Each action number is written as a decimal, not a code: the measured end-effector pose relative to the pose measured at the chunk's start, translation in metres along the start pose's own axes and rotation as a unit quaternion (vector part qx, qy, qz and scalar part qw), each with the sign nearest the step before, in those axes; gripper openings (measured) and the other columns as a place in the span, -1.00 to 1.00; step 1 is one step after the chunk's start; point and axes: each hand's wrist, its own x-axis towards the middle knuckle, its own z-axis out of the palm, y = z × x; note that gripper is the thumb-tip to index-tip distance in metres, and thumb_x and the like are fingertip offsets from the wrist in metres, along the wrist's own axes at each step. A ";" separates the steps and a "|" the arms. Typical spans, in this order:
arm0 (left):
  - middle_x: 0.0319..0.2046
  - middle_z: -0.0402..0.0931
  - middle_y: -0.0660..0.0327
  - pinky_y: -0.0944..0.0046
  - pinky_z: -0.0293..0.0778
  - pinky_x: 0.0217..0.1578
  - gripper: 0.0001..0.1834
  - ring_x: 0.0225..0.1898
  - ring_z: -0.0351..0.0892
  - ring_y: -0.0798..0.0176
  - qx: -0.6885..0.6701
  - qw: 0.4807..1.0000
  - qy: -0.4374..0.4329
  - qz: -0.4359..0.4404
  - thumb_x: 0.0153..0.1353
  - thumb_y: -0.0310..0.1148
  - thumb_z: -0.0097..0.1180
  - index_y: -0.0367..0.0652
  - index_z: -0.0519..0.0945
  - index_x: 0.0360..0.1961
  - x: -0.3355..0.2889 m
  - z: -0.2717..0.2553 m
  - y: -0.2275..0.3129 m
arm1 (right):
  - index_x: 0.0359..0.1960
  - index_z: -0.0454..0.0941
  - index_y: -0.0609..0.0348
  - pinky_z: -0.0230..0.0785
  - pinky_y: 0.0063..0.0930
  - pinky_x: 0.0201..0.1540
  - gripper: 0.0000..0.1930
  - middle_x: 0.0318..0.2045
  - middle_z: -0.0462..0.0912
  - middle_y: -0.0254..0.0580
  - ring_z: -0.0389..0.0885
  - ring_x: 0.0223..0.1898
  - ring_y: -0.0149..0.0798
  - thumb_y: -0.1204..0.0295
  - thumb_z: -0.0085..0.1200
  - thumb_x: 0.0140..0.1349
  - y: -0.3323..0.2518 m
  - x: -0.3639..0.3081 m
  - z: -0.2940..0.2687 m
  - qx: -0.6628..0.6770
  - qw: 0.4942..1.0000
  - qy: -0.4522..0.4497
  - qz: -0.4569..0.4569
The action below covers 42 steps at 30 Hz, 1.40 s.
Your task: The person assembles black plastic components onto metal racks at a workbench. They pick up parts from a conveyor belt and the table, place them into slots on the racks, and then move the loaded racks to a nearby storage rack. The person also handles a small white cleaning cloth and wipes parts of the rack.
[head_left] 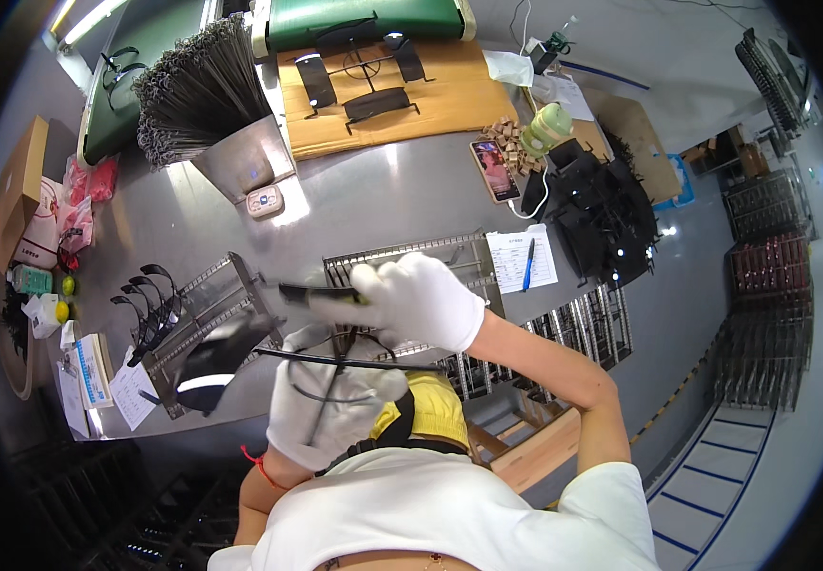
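White gloves cover both my hands. My left hand (321,404) holds a black wire frame (340,366) with a ring and crossed rods, in front of my body. A curved black plate (226,362) sits at the left end of that frame, blurred by motion. Above the frame, my right hand (416,300) pinches a dark, narrow piece (316,293) that looks like another such plate seen edge-on. Whether this piece touches the frame I cannot tell. On the cardboard sheet (459,100) at the far side lies a similar black frame (362,65) with several curved plates around its ring.
Metal racks (204,319) lie along the near table edge, with curved black parts (152,305) at the left. A bundle of wire rods (202,90) stands far left. To the right are a phone (495,173), a green cup (546,128), wooden blocks (502,133) and a black pile (606,219).
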 end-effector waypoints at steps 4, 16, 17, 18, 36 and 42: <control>-0.10 0.47 -0.06 0.52 0.39 -0.68 -0.33 -0.48 0.67 0.20 -0.114 0.964 -0.236 0.037 0.47 0.03 -0.21 -0.24 0.08 0.39 -0.024 -0.018 0.025 | -0.05 0.46 0.18 0.59 -0.18 -0.36 -0.79 0.00 0.51 0.33 0.68 -0.39 0.04 0.45 -0.01 0.30 0.035 -0.039 0.066 0.168 0.946 0.156 0.230; 0.08 0.43 -0.19 0.14 0.64 -0.21 -0.35 -0.02 0.56 -0.03 0.199 0.888 0.020 0.414 0.37 0.01 -0.06 -0.12 0.20 0.35 -0.023 -0.023 0.058 | 0.05 0.38 0.44 0.54 -0.03 -0.16 -0.58 0.05 0.49 0.43 0.67 -0.35 0.17 0.29 -0.03 0.33 -0.004 -0.054 0.130 0.245 0.882 -0.176 0.361; 0.09 0.43 -0.19 0.12 0.64 -0.20 -0.36 -0.01 0.54 -0.07 0.205 0.899 -0.097 0.375 0.30 0.07 0.05 -0.01 0.29 0.30 -0.020 -0.024 0.071 | 0.11 0.34 0.45 0.54 -0.04 -0.13 -0.51 0.03 0.52 0.41 0.68 -0.30 0.16 0.24 0.01 0.33 -0.006 -0.047 0.111 0.241 0.875 -0.172 0.382; 0.08 0.43 -0.18 0.13 0.65 -0.21 -0.35 -0.02 0.55 -0.07 0.287 0.819 -0.048 0.494 0.27 0.05 0.10 -0.15 0.32 0.24 -0.017 -0.029 0.077 | 0.16 0.31 0.46 0.54 -0.06 -0.10 -0.44 0.02 0.55 0.39 0.69 -0.25 0.15 0.20 0.04 0.32 -0.010 -0.034 0.093 0.240 0.872 -0.174 0.390; 0.37 0.05 -0.15 -0.30 0.33 0.27 -0.73 0.40 0.17 -0.21 0.466 0.622 0.064 0.626 0.31 -0.47 0.03 -0.03 0.26 -0.04 0.015 -0.041 0.039 | 0.28 0.23 0.40 0.55 0.00 -0.29 -0.46 -0.05 0.45 0.57 0.64 -0.44 0.18 0.48 -0.10 0.24 -0.011 -0.088 0.135 0.309 0.888 -0.066 0.333; 0.37 0.07 -0.21 -0.33 0.25 0.31 -0.88 0.43 0.09 -0.23 0.414 0.650 0.026 0.637 0.40 -0.48 -0.18 0.00 0.25 -0.11 0.016 -0.055 0.052 | 0.18 0.33 0.44 0.53 0.01 -0.34 -0.52 -0.13 0.57 0.41 0.63 -0.48 0.17 0.33 -0.11 0.33 -0.029 -0.079 0.142 0.195 0.873 -0.160 0.417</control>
